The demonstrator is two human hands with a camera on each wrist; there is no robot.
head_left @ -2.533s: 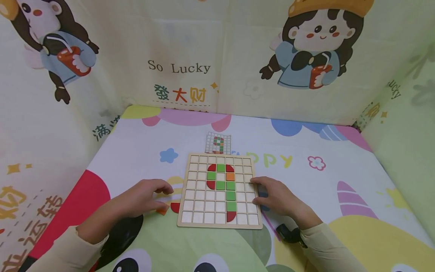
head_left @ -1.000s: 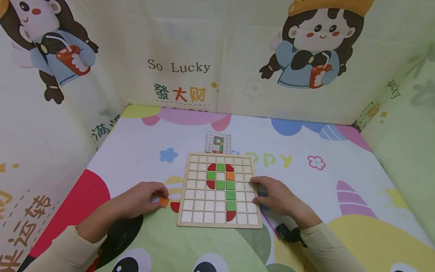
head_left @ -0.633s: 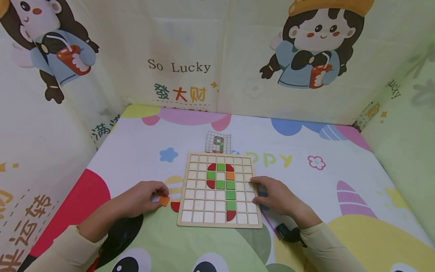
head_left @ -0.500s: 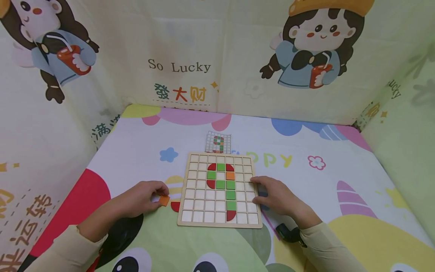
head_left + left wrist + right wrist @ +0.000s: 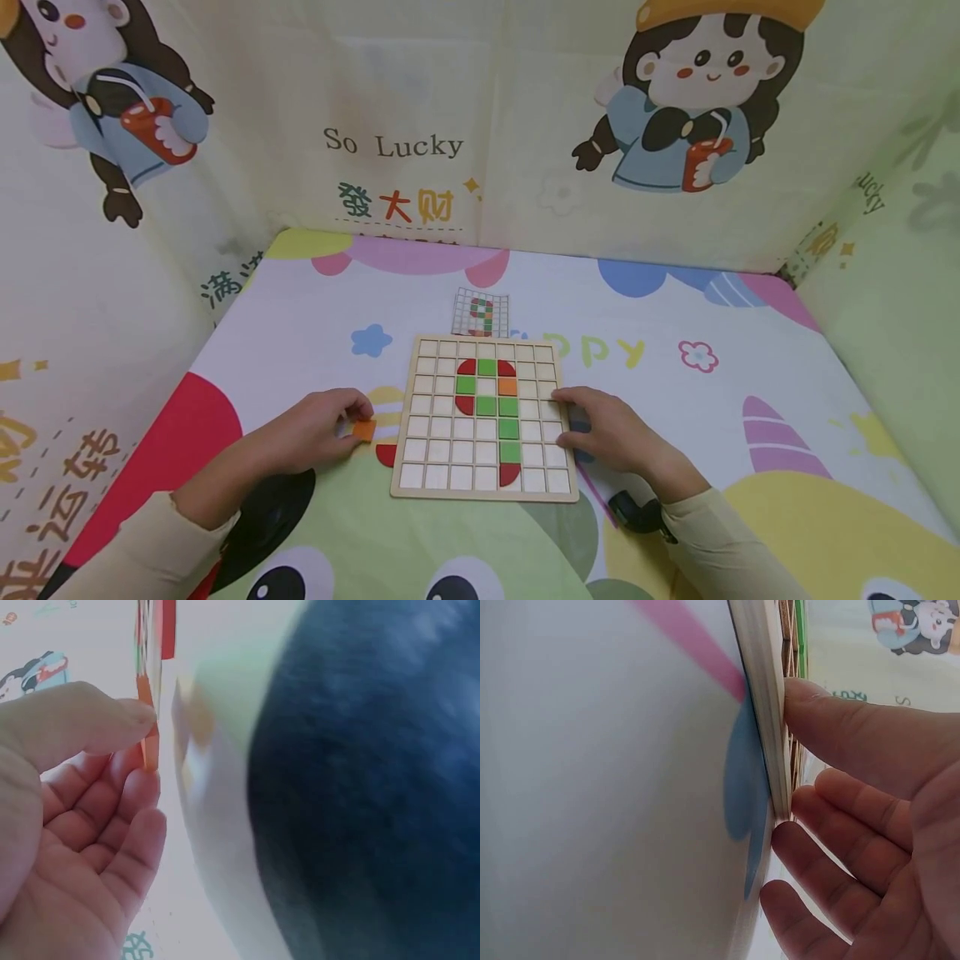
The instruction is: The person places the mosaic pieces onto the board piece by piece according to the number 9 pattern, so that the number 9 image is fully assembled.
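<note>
My left hand [image 5: 318,429] pinches a small square orange tile [image 5: 364,430] between thumb and fingers, left of the wooden grid board. Seen edge-on in the left wrist view, the orange tile [image 5: 151,748] lies under the thumb tip. A rounded red tile [image 5: 386,455] is on the tablecloth by the left edge of the board [image 5: 395,467]. Green, red and one orange tile [image 5: 507,387] form a 9-like shape in the grid. My right hand [image 5: 615,429] rests its thumb and fingertips at the right edge; the right wrist view shows the thumb [image 5: 847,739] against the rim.
Behind the board lies a small card [image 5: 460,312] printed with a grid and a coloured 9. A black strap device [image 5: 636,513] is on the right wrist. Patterned cloth covers the table [image 5: 420,550], and printed curtains [image 5: 525,125] stand around it.
The left hand has taken hold of the orange tile and raised it slightly, tilting it flat toward the board. The right hand stays at the board's edge; the board is unchanged.
</note>
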